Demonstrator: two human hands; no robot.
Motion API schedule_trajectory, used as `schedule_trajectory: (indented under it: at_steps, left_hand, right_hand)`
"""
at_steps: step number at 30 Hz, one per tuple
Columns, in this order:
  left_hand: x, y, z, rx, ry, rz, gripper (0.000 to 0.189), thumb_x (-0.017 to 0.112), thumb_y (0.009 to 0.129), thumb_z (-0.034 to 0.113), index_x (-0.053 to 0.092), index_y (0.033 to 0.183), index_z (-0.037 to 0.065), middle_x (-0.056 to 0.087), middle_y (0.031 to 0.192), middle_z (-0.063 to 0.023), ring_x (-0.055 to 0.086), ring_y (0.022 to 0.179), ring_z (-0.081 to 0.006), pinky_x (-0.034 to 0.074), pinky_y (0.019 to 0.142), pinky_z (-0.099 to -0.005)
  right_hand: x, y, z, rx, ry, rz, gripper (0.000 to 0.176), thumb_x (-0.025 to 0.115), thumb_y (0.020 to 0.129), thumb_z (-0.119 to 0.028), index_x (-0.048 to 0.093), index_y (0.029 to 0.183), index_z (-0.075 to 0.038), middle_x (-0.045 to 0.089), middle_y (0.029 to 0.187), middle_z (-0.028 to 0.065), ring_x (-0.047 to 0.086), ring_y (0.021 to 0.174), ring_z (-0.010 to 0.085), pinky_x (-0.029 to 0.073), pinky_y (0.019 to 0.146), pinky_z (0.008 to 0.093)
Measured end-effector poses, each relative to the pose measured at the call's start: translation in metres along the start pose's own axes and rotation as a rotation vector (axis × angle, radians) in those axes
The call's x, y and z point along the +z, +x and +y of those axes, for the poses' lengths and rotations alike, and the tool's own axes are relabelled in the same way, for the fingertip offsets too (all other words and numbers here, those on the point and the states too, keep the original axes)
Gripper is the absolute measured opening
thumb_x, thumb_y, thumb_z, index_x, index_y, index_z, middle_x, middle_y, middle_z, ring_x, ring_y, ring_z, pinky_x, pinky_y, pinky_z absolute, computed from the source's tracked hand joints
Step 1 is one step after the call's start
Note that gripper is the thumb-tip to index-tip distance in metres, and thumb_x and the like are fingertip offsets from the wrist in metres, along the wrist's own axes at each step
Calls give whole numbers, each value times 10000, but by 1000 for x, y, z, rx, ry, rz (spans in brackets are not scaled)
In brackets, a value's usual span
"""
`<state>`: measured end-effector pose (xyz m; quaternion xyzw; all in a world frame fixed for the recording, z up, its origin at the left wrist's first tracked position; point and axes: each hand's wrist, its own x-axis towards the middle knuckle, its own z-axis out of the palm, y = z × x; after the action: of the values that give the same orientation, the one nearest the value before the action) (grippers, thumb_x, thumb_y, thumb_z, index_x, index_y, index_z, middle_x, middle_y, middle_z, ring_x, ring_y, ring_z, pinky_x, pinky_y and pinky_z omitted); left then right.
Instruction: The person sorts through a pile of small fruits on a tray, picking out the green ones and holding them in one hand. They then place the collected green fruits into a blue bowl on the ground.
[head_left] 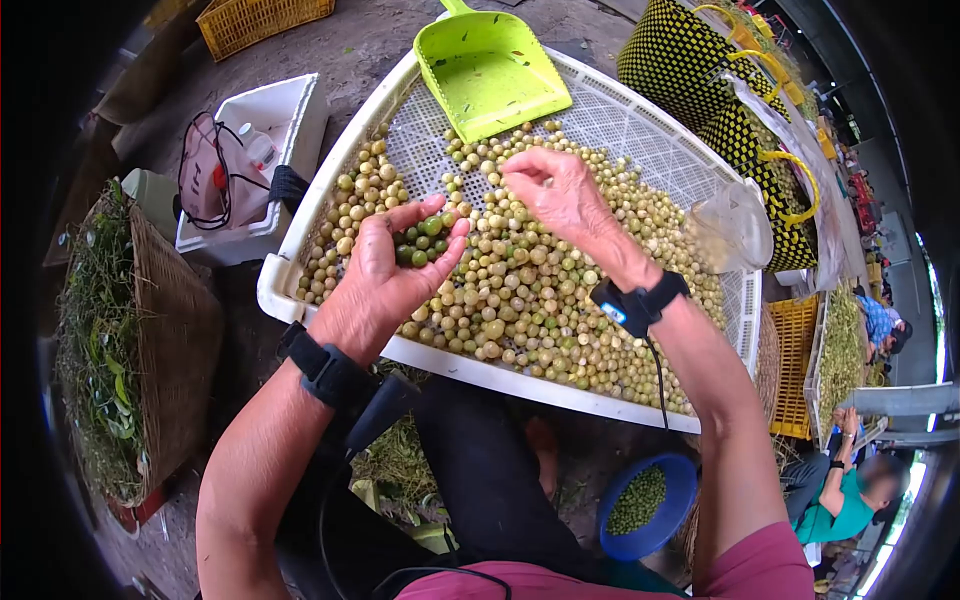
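Small round fruits (530,290), mostly pale yellow-green, cover much of a white perforated tray (590,400). My left hand (400,260) is cupped over the tray's left part, palm up, its fingers curled around several darker green fruits (425,240). Over the upper middle of the fruits is my right hand (565,195), its thumb and fingertips pinched together; whatever lies between them is too small to make out. A lime-green dustpan (490,75) rests on the tray's far edge, just beyond my right hand.
A blue bowl (648,505) of green fruits stands below the tray. On the left are a foam box (300,110) and a basket of greenery (170,340). Checkered bags (680,60) and a yellow crate (793,365) stand right. A person in green (850,515) sits at lower right.
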<state>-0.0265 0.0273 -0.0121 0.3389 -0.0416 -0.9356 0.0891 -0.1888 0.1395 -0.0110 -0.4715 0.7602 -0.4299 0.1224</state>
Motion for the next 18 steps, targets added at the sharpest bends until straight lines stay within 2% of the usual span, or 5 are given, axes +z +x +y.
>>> schedule_trajectory:
  at_steps: [3,6,10,11,18]
  left_hand:
    - [1,5,-8,-11,12,-2,210,420,841,66,511,982,-61,520,965,-182,519,913,-280,478,804,-360]
    - [-1,9,-11,-65,-58,-42,183,440,833,50,521,951,-66,521,961,-186,523,912,-289,482,797,-367]
    - [1,5,-14,-49,-57,-37,163,460,820,23,531,936,-68,523,955,-184,527,904,-284,485,793,-360]
    - [0,5,-14,-54,-54,-39,159,464,817,16,533,933,-68,524,954,-183,528,902,-283,486,793,-357]
    - [-6,8,-9,-59,-2,-46,191,444,836,52,534,966,-55,524,958,-181,532,892,-276,486,776,-350]
  right_hand:
    - [7,-14,-48,-33,152,-186,125,574,744,-136,596,780,-18,589,695,71,539,602,130,442,573,273]
    - [4,-14,-28,-122,-15,-28,130,589,727,-141,599,780,-23,579,701,75,532,603,144,438,574,268]
    - [5,-41,5,69,-236,-108,169,592,699,-171,602,795,-32,572,767,110,548,661,206,446,625,328]
    - [10,-47,13,61,-259,-111,166,593,686,-174,599,775,-34,558,783,127,544,735,263,440,677,371]
    - [24,-54,29,-67,-627,-154,70,555,669,-84,566,731,-54,531,700,98,520,782,277,419,685,371]
